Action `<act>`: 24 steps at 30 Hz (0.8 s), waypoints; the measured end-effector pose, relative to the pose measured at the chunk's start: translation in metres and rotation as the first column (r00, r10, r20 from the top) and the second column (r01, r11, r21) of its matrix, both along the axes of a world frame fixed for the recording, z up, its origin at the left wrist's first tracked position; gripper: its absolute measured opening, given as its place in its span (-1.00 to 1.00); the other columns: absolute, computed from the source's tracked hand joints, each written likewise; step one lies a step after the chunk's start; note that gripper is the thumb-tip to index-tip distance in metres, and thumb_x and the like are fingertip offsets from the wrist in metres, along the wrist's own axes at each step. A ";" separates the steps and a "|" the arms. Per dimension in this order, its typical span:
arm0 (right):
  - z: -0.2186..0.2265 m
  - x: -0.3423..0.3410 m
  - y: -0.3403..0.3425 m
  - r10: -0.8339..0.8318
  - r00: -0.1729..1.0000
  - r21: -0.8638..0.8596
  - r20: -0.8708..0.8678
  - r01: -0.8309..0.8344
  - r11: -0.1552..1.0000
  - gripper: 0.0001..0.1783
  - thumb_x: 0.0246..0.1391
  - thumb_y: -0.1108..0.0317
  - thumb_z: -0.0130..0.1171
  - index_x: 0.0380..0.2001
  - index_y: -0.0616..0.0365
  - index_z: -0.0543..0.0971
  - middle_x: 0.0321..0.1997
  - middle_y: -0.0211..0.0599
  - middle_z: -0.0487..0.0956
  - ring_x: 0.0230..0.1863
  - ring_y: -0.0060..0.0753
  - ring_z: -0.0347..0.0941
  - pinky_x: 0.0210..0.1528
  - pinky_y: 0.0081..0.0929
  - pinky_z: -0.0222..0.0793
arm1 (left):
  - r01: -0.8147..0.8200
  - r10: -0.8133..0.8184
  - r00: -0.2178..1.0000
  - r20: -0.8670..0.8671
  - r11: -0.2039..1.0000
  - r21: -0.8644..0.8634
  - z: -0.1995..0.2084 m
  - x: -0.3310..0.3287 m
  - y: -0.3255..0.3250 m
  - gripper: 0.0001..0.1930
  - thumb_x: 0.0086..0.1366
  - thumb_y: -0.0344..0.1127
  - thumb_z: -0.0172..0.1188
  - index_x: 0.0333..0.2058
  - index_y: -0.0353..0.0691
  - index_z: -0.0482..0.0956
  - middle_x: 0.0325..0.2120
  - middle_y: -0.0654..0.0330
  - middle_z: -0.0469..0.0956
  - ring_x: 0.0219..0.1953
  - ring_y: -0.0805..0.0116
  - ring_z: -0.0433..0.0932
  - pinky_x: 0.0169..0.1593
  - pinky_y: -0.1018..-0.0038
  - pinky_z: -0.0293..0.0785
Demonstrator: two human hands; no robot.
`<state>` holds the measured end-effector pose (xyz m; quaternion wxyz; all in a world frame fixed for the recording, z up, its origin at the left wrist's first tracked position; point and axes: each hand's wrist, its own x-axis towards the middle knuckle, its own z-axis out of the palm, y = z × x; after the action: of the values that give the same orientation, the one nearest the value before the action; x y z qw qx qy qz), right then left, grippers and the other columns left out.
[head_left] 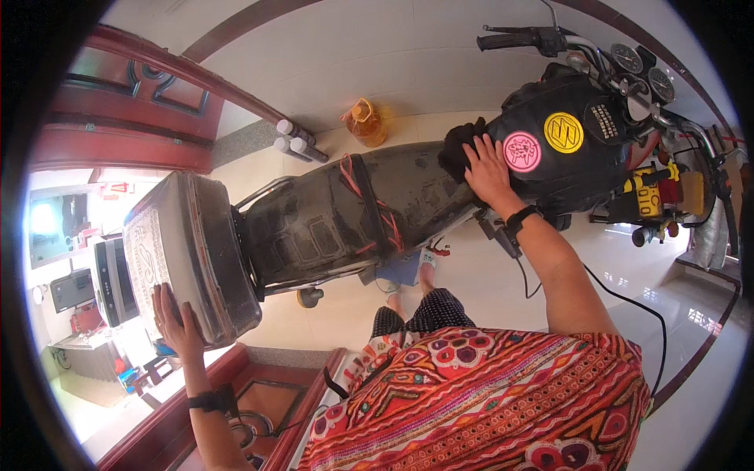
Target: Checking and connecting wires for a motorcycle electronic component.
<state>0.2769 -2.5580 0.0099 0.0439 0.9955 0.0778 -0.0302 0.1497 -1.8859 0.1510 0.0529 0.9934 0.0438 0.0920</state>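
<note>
A motorcycle stands crosswise before me, its dusty black seat (318, 216) in the middle of the head view. At the seat's front end, my right hand (488, 174) presses a bunched black cloth (459, 149) beside the black tank cover (569, 141), which bears a pink and a yellow round badge. The fingers lie over the cloth and part of it is hidden under them. My left hand (179, 323) rests with fingers stretched out against the near corner of the silvery rear box (177, 243). Nothing shows in that hand. A black strap with a red cord (367, 200) crosses the seat.
Handlebars and round gauges (644, 72) are at the far right. By the wall stand a jug of amber liquid (366, 124) and several white-capped canisters (297, 143). A black cable (658, 314) trails right of my arm. Dark red doors (141, 102) are at the left.
</note>
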 end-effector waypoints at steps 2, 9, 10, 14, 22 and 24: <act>-0.006 -0.029 0.010 -0.030 0.999 0.073 0.029 0.027 0.997 -0.33 0.00 0.25 0.22 0.22 0.13 0.33 0.37 0.02 0.17 0.42 0.11 -0.03 0.43 0.01 -0.17 | 0.004 -0.004 1.000 -0.001 1.000 -0.014 0.000 -0.001 0.000 -0.45 0.36 -0.07 -0.06 0.27 -0.12 0.29 0.31 0.03 0.19 0.37 0.04 0.09 0.37 0.13 -0.09; -0.040 -0.113 0.073 0.071 0.996 0.256 -0.046 -0.057 0.965 -0.19 -0.07 0.22 0.27 0.28 0.08 0.24 0.42 0.12 0.02 0.46 0.24 -0.20 0.42 0.14 -0.22 | 0.011 -0.012 1.000 0.005 1.000 0.022 -0.002 -0.003 0.002 -0.45 0.35 -0.09 -0.06 0.27 -0.13 0.29 0.31 0.03 0.20 0.37 0.06 0.10 0.37 0.13 -0.10; -0.040 -0.112 0.074 0.108 0.993 0.254 -0.049 -0.093 0.963 -0.18 -0.05 0.16 0.28 0.30 0.02 0.23 0.43 0.07 0.01 0.47 0.21 -0.21 0.42 0.13 -0.23 | -0.001 0.001 1.000 0.001 1.000 0.022 -0.002 -0.002 0.000 -0.46 0.35 -0.09 -0.05 0.27 -0.14 0.29 0.30 0.03 0.21 0.37 0.06 0.10 0.37 0.14 -0.09; -0.011 -0.081 0.038 0.316 0.930 0.121 -0.188 -0.297 0.947 -0.12 -0.04 -0.05 0.29 0.34 -0.15 0.19 0.47 -0.09 0.00 0.49 0.07 -0.20 0.43 0.09 -0.24 | 0.027 -0.028 1.000 0.015 0.999 0.019 -0.005 -0.005 0.004 -0.46 0.35 -0.10 -0.05 0.26 -0.15 0.30 0.30 0.03 0.22 0.37 0.06 0.11 0.36 0.13 -0.09; 0.018 -0.065 0.004 0.126 0.982 -0.060 -0.144 -0.136 0.989 -0.09 -0.17 0.19 0.44 0.28 -0.12 0.23 0.33 -0.08 0.17 0.37 -0.01 0.08 0.35 -0.11 0.06 | 0.011 -0.011 0.999 0.041 1.000 -0.002 -0.009 -0.005 0.010 -0.46 0.36 -0.06 -0.04 0.25 -0.15 0.31 0.28 0.04 0.25 0.36 0.08 0.14 0.35 0.13 -0.06; 0.012 -0.072 0.012 0.066 0.987 0.020 -0.149 -0.064 0.998 -0.14 -0.20 0.28 0.46 0.20 -0.09 0.27 0.23 -0.06 0.23 0.25 0.04 0.20 0.23 -0.08 0.20 | 0.002 -0.003 0.999 0.042 1.000 0.021 -0.010 -0.003 0.010 -0.45 0.35 -0.05 -0.04 0.26 -0.12 0.30 0.28 0.04 0.25 0.36 0.08 0.14 0.34 0.11 -0.05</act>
<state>0.2047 -2.5463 0.0222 0.0316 0.9877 0.1136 -0.1026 0.1471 -1.8754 0.1413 0.0437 0.9918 0.0405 0.1133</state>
